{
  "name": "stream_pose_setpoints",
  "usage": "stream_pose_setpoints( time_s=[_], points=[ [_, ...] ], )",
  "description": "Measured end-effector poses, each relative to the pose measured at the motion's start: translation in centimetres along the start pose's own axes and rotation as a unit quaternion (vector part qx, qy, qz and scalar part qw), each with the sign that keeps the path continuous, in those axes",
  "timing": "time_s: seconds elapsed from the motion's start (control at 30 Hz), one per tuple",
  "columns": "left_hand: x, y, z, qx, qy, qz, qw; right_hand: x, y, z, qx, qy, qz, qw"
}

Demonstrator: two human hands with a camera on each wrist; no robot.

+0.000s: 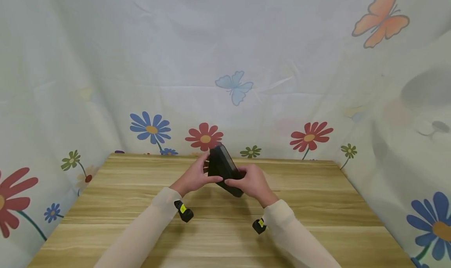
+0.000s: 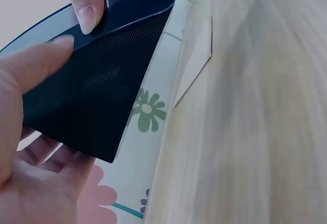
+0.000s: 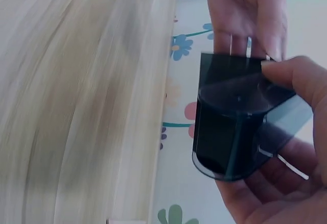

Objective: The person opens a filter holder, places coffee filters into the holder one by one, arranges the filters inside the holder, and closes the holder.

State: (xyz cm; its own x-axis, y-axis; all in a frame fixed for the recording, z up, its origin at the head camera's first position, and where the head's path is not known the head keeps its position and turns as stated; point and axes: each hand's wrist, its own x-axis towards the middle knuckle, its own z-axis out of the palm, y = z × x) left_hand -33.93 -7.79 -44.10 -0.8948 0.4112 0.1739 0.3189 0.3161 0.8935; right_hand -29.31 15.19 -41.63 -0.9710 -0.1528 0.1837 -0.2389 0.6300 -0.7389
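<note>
Above the table, both hands hold a black case-like object [image 1: 225, 170] with a tapering, finely ribbed face and clear plastic along its edges; its exact kind I cannot tell. My left hand [image 1: 195, 177] grips its left side, thumb across the ribbed face and fingers behind. On the lower right part, my right hand [image 1: 254, 182] has its thumb on the near face and its other fingers mostly hidden behind. The two thumb tips lie close together in the left wrist view, over the black object [image 2: 97, 81]. A rounded, glossy end of the black object [image 3: 225, 127] shows in the right wrist view.
The wood-grain table [image 1: 141, 221] stretches under both arms. A thin pale flat piece [image 2: 196, 63] lies on it near the far edge. Behind and at both sides hangs a white curtain [image 1: 197, 56] printed with flowers and butterflies.
</note>
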Motion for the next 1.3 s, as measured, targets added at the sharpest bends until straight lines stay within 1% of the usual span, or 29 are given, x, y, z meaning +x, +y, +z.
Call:
stream_pose_setpoints(
  time_s=[0.17,0.27,0.37,0.43,0.5,0.67,0.8,0.9,1.07,1.17,1.3],
  points=[
    [-1.6,0.6,0.0,-0.008,0.017,0.014,0.9997,-0.8,0.3,-1.2,0.008,-0.041,-0.015,0.999],
    [-2.4,0.9,0.1,-0.007,0.031,0.02,0.9993,-1.2,0.4,-1.8,0.01,-0.067,-0.032,0.997],
    [-3.1,1.0,0.3,0.0,0.035,0.026,0.999,-1.5,0.6,-2.3,0.011,-0.09,-0.054,0.994],
    [-3.5,1.0,0.4,0.006,0.03,0.03,0.9991,-1.7,0.7,-2.5,0.011,-0.106,-0.068,0.992],
    [-3.8,1.0,0.5,0.008,0.019,0.031,0.9993,-1.7,0.9,-2.6,0.014,-0.124,-0.085,0.989],
    [-4.6,1.1,0.9,-0.006,-0.013,0.023,0.9996,-1.6,1.5,-3.0,0.022,-0.157,-0.132,0.978],
    [-5.2,1.1,1.4,-0.01,-0.012,0.015,0.9998,-1.8,1.8,-3.2,0.022,-0.17,-0.159,0.972],
    [-5.6,0.9,1.8,-0.008,-0.003,0.018,0.9998,-2.0,1.9,-3.2,0.019,-0.179,-0.165,0.97],
    [-6.1,0.6,2.4,-0.002,0.008,0.025,0.9997,-2.2,2.1,-3.1,0.02,-0.191,-0.157,0.969],
    [-6.4,0.4,2.5,0.004,0.011,0.018,0.9998,-2.3,2.3,-2.8,0.027,-0.197,-0.153,0.968],
    [-6.8,0.1,2.7,0.007,0.006,0.01,0.9999,-2.4,2.7,-2.2,0.02,-0.199,-0.153,0.968]
  ],
)
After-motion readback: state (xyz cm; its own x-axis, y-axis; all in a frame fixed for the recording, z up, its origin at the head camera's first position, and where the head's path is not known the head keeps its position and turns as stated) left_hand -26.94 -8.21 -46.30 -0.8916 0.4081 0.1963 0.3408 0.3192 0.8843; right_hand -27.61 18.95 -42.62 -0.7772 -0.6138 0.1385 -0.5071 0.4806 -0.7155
